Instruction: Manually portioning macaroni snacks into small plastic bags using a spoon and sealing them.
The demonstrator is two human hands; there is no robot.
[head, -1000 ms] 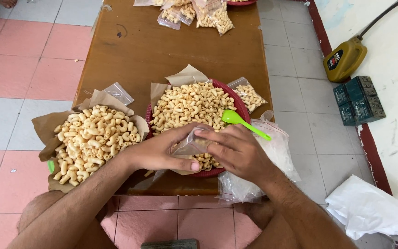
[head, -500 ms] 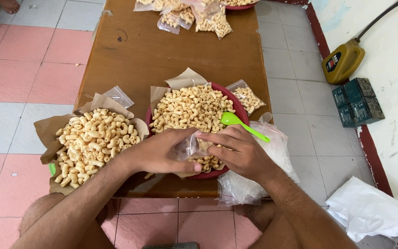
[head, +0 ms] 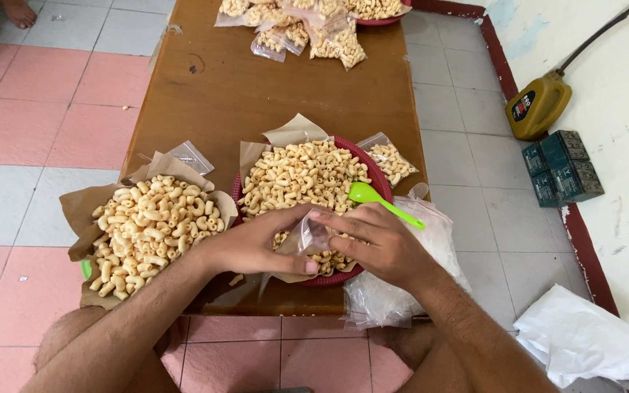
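Both my hands close on a small clear plastic bag (head: 306,236) in the head view, over the near edge of the round red tray (head: 373,175). My left hand (head: 252,244) pinches the bag's left side between thumb and fingers. My right hand (head: 373,244) grips its right side and also carries a bright green plastic spoon (head: 380,200), whose bowl lies over the tray's heap of pale curled macaroni snacks (head: 300,175). That heap sits on brown paper lining (head: 293,133) inside the tray.

Left of my left forearm I see a second pile of the same snacks (head: 151,222) on crumpled brown paper. Under my right wrist lies a large clear plastic sack (head: 409,291), hanging off the brown wooden table (head: 256,80). One filled packet (head: 393,160) rests just right of the tray. More filled packets (head: 307,29) lie at the far end. On the tiled floor to the right stand a yellow jug (head: 539,105) and dark green boxes (head: 562,167).
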